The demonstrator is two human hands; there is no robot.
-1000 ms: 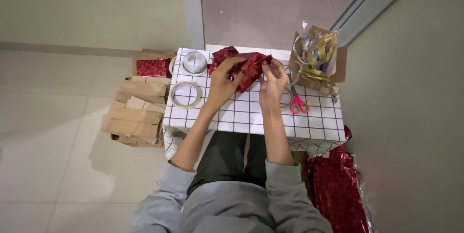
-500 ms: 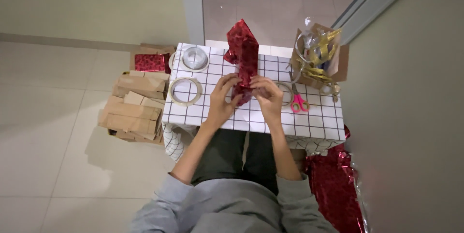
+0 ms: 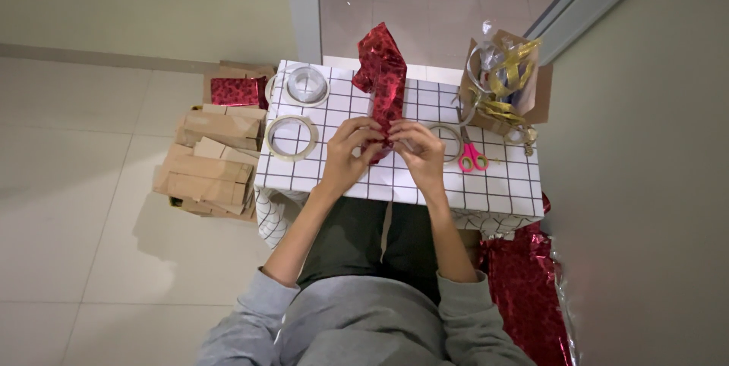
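Centrally, just above mid-frame: a strip of shiny red wrapping foil, crinkled and patterned with darker blotches, standing up from the hands and bending toward the upper left at its top; lower end pinched between both hands over the tabletop. Left hand curled closed on the foil's lower left edge, fingers bent inward; right hand likewise closed on the lower right edge, fingertips meeting those of the left around the foil.

Underneath, a small table covered in a white cloth with a black grid, cloth hanging loose at the lower left corner; on it, at the upper left, a clear tape roll; below that, a wider pale tape ring; to the right of the hands, pink-handled scissors, beside another tape ring partly hidden behind the right hand; at the upper right corner, a brown paper bag stuffed with gold and clear ribbon.

Left of the table, on the floor, a stack of brown cardboard boxes, with one red-wrapped box at the top of the pile; lower right, more red foil sheet lying crumpled against the wall. Floor of large pale tiles; grey wall down the right side; grey sleeves and dark trousers at the bottom of the frame.
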